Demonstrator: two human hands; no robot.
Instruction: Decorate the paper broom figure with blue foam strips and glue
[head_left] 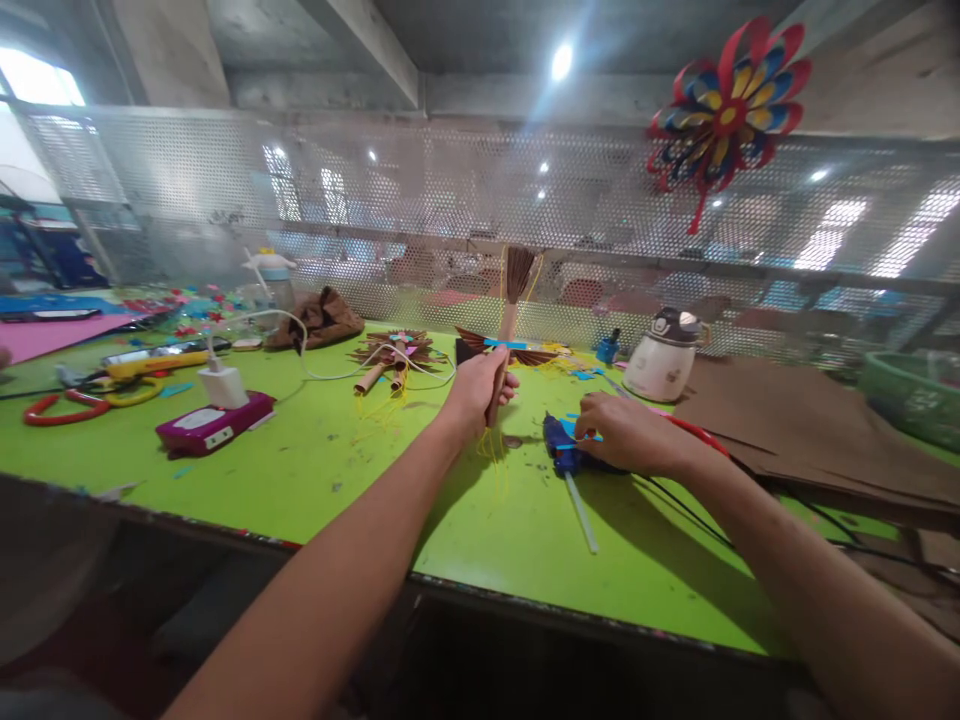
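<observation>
Figure of brown paper (pixel 508 318) upright in the left hand (pixel 474 392), right hand (pixel 626 435) over a glue gun

The left fingers are wrapped around the figure's lower stem, above the green counter (pixel 360 500). A blue strip (pixel 504 344) crosses its middle, a pleated tuft tops it, and yellow strings hang below. The right fingers curl down at blue paper (pixel 568 427) by the blue glue gun (pixel 559 447); whether they pinch it, I cannot tell. A pale glue stick (pixel 583 515) sticks out of the gun towards the near edge. Left of the held figure lies a similar brown piece (pixel 399 352); a white jug (pixel 660 362) stands beyond the right hand, beside brown cardboard (pixel 825 425).
</observation>
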